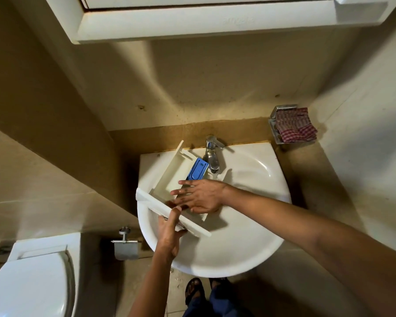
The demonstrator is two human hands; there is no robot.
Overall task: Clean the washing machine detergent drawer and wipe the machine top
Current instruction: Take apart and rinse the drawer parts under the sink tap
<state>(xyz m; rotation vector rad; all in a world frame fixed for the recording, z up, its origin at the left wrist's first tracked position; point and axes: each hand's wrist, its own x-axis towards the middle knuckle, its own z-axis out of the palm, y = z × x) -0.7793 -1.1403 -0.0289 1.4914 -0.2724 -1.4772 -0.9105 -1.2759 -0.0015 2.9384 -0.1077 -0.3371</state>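
Dim, warm yellowish light comes from above, and the cabinet (192, 21) throws a broad shadow down the wall (215, 76). The white sink (249, 248) is the brightest surface, with soft glare on its rim and a sharp glint on the tap (212, 156). The drawer (169, 177) and right forearm (284, 216) cast dark shadows into it. Wide-angle distortion bends the walls and toilet (28, 284) at the edges; the right hand (201, 197) looks slightly soft
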